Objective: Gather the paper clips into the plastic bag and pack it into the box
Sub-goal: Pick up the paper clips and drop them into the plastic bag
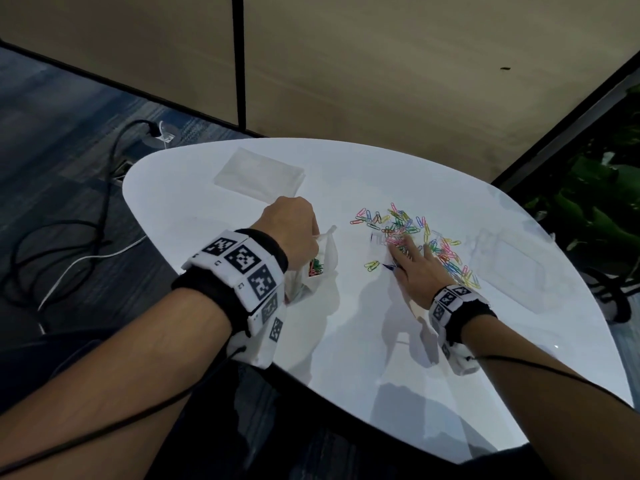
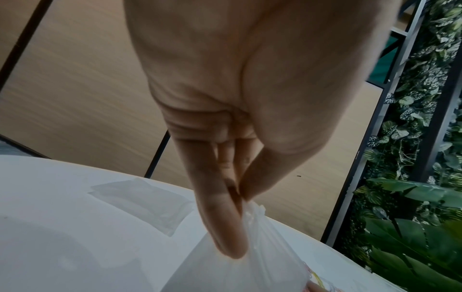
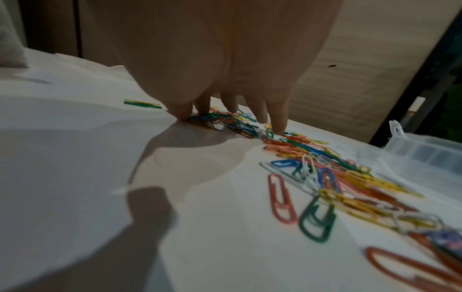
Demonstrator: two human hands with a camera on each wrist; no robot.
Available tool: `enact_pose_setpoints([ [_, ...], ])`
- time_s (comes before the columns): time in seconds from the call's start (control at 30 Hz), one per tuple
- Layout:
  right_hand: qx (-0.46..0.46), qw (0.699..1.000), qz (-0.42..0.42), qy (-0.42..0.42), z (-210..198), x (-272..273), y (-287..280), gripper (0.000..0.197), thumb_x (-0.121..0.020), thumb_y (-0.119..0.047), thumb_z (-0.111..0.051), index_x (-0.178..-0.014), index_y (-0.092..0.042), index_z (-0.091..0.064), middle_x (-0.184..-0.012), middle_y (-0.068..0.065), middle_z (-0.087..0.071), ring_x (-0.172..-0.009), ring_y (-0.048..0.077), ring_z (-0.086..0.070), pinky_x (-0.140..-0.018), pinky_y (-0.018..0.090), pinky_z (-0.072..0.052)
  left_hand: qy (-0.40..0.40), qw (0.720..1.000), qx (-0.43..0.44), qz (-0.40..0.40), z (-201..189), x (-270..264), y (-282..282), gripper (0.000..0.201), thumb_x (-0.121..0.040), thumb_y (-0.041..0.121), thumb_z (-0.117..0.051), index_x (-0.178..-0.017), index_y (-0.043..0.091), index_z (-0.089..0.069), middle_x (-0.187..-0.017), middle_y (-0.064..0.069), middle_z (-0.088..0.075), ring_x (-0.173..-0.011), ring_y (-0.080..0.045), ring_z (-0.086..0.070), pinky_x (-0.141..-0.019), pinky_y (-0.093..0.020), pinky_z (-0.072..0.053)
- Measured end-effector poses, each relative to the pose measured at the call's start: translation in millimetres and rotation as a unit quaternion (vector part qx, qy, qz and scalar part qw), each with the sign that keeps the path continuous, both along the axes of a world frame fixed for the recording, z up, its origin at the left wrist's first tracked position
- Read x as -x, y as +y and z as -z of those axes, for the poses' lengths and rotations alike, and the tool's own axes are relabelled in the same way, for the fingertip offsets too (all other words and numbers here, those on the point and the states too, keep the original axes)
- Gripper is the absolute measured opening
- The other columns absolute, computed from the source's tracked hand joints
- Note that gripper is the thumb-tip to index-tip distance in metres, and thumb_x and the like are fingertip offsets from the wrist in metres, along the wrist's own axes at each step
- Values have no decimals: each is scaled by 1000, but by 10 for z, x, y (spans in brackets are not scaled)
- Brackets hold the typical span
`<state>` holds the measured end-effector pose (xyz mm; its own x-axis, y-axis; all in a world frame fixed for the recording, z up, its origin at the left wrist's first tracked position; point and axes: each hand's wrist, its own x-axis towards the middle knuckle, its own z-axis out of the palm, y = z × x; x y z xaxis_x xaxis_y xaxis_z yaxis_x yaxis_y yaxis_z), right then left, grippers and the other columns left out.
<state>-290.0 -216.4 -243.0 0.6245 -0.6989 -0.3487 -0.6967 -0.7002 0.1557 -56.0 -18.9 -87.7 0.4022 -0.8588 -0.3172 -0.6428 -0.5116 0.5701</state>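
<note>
A spread pile of coloured paper clips (image 1: 408,233) (image 3: 325,168) lies on the white table (image 1: 346,358). My right hand (image 1: 412,258) (image 3: 225,118) rests on the pile, with its fingertips and thumb down among the clips. My left hand (image 1: 294,230) (image 2: 240,197) pinches the rim of a thin white plastic bag (image 1: 325,258) (image 2: 237,272) and holds it up, mouth open, left of the pile. A few clips (image 1: 316,266) show inside the bag. The clear plastic box (image 1: 512,265) (image 3: 425,152) sits open on the table right of the pile.
A flat stack of clear bags (image 1: 259,174) (image 2: 145,203) lies at the table's far left. A stray yellow clip (image 1: 372,265) sits between bag and pile. Cables (image 1: 69,237) trail on the floor at left; leafy plants (image 1: 595,188) stand beyond the right edge.
</note>
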Motion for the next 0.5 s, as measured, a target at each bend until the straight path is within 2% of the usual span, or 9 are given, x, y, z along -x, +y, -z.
enact_pose_setpoints([
  [0.07, 1, 999, 6, -31, 21, -23, -44, 50, -104, -29, -29, -153, -23, -20, -159, 10, -20, -131, 44, -38, -102, 51, -43, -6, 1000, -8, 4, 17, 20, -17, 26, -90, 3, -52, -104, 4, -74, -96, -14, -74, -85, -29, -74, -78, -37, -62],
  [0.1, 11, 998, -5, -60, 39, -37, -63, 46, -102, -22, -35, -148, -18, -32, -151, 13, -35, -118, 41, -49, -93, 47, -49, -9, 1000, -12, 5, 26, 31, -25, 26, -89, 2, -52, -104, 3, -74, -95, -15, -74, -83, -30, -74, -77, -39, -62],
  [0.17, 25, 994, -21, -103, 47, -75, -77, 29, -94, -9, -48, -121, -11, -57, -120, 13, -58, -93, 35, -60, -74, 39, -53, -12, 1000, -15, 6, 42, 54, -44, 28, -88, 1, -51, -105, 1, -73, -95, -17, -74, -82, -32, -74, -78, -41, -62],
  [0.23, 29, 993, -17, -112, -4, -98, -57, 15, -86, 1, -54, -93, -8, -64, -95, 11, -61, -82, 31, -61, -66, 34, -50, -14, 1000, -15, 10, 51, 82, -64, 28, -88, 2, -50, -104, 2, -74, -94, -16, -74, -83, -32, -74, -78, -41, -62],
  [0.27, 26, 993, -3, -115, -39, -96, -61, 17, -84, 2, -55, -88, -8, -68, -91, 11, -63, -81, 30, -62, -66, 32, -50, -15, 1000, -16, 12, 53, 95, -71, 27, -89, 3, -51, -103, 4, -74, -93, -15, -73, -83, -32, -73, -78, -40, -62],
  [0.33, 9, 988, 60, -145, -133, -72, -88, 22, -85, 2, -57, -88, -8, -76, -90, 11, -71, -83, 29, -66, -73, 31, -54, -15, 1000, -18, 14, 54, 117, -86, 27, -89, 2, -51, -102, 8, -74, -92, -12, -73, -84, -30, -72, -79, -38, -62],
  [0.4, -20, 962, 156, -222, -238, -24, -137, 18, -84, -2, -62, -88, -8, -79, -89, 10, -76, -86, 26, -69, -83, 31, -55, -16, 1000, -19, 16, 56, 132, -102, 28, -88, 1, -51, -101, 8, -74, -91, -12, -73, -82, -30, -72, -78, -38, -62],
  [0.47, -76, 907, 274, -310, -351, 25, -189, 11, -80, -8, -73, -87, -12, -80, -88, 7, -77, -86, 21, -71, -88, 29, -55, -18, 999, -20, 19, 62, 146, -120, 28, -87, 1, -51, -100, 6, -75, -89, -13, -74, -81, -30, -73, -77, -38, -62],
  [0.5, -122, 863, 331, -362, -419, 40, -201, 11, -77, -8, -77, -86, -13, -80, -88, 7, -77, -85, 20, -72, -89, 31, -57, -19, 999, -21, 21, 65, 153, -130, 28, -87, 1, -51, -100, 6, -75, -87, -13, -74, -80, -30, -73, -77, -39, -62],
])
